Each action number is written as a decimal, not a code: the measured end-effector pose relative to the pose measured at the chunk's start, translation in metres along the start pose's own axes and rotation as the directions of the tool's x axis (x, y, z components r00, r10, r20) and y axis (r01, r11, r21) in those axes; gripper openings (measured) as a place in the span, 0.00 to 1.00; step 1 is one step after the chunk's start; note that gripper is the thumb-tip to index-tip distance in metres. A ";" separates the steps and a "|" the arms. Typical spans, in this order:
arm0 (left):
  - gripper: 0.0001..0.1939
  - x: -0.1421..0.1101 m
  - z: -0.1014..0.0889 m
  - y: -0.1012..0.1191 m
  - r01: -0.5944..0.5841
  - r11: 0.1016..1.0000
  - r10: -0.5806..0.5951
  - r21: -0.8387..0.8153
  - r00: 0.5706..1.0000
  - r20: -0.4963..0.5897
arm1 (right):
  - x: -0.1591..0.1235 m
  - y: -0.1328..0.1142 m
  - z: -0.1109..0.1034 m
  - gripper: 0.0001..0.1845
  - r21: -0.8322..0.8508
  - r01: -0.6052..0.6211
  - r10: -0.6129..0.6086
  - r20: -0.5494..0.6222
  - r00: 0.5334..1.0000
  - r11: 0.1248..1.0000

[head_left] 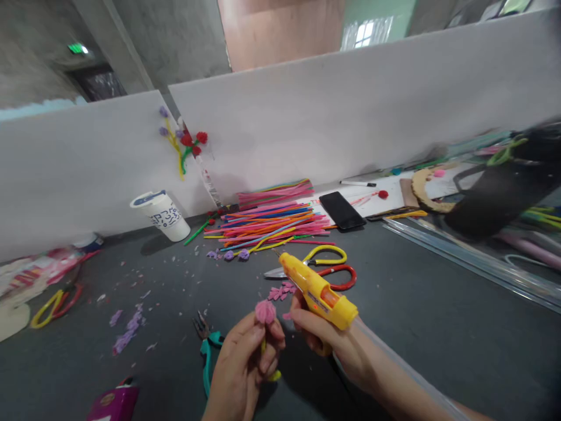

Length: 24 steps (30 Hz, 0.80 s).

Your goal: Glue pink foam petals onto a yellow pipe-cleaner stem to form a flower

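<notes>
My left hand is closed around a yellow stem topped by a small pink fuzzy flower, held upright near the bottom centre. My right hand grips a yellow hot glue gun, its nozzle pointing up and left, away from the flower. A clear glue stick trails back from the gun along my forearm. Small pink pieces lie on the grey table just beyond my fingers.
Scissors with yellow and red handles, teal pliers, a heap of coloured pipe cleaners, a black phone, a white cup, purple scraps, a magenta object. White partition boards stand behind. A dark blurred shape lies at right.
</notes>
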State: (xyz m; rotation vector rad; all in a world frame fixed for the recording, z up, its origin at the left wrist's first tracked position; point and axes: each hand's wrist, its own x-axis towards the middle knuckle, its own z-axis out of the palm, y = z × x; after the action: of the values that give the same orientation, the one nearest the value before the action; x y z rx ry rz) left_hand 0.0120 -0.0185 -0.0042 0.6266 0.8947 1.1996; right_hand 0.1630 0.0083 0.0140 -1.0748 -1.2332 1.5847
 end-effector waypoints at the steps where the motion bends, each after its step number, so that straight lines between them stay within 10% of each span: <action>1: 0.11 0.000 0.002 0.000 -0.032 0.998 0.034 0.048 0.999 -0.038 | 0.000 -0.001 0.000 0.11 -0.034 0.001 -0.001 -0.015 1.000 0.999; 16: 0.10 0.001 -0.005 -0.001 -0.294 0.857 0.276 0.423 0.955 0.106 | 0.009 0.007 -0.005 0.09 -0.179 0.105 -0.090 0.089 0.992 0.978; 24: 0.13 0.001 -0.013 0.004 -0.560 0.448 0.528 0.697 0.794 0.300 | 0.003 0.005 -0.004 0.10 -0.148 0.218 -0.220 0.006 0.975 0.965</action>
State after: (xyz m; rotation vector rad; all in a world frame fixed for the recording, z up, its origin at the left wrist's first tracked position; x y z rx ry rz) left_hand -0.0010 -0.0166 -0.0080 1.7570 1.2201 1.3353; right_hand 0.1655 0.0112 0.0082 -0.9980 -1.4283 1.3348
